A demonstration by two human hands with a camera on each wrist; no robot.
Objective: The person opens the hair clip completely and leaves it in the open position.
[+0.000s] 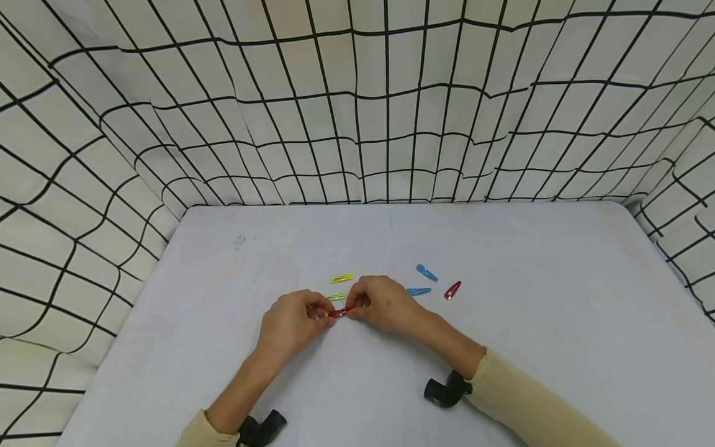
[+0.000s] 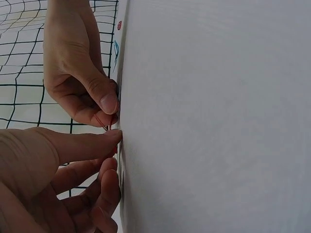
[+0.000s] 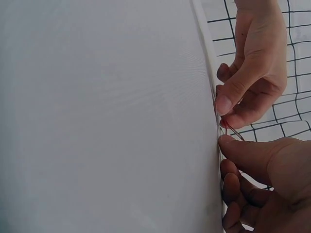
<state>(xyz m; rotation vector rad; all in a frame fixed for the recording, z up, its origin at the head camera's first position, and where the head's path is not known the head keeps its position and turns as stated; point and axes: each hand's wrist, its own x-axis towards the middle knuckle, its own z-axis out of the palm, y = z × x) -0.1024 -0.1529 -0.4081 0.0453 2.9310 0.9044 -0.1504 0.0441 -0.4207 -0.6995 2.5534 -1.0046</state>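
Note:
A red snap hair clip (image 1: pixel 339 313) lies between the fingertips of both hands, low over the white table. My left hand (image 1: pixel 290 323) pinches its left end with thumb and fingers. At the other end, my right hand (image 1: pixel 385 304) pinches it the same way. In the right wrist view the two thin strips of the clip (image 3: pixel 234 131) stand apart in a narrow V. Fingers cover much of the clip. Just beyond the hands lie a light green hair clip (image 1: pixel 336 297) and a yellow hair clip (image 1: pixel 341 278).
Behind the right hand are a blue hair clip (image 1: pixel 427 272) and a second blue hair clip (image 1: pixel 419 291), partly covered by the hand. Another red hair clip (image 1: pixel 453 290) lies right of them. A black grid net (image 1: pixel 385 112) over white cloth borders the white table (image 1: pixel 558 298).

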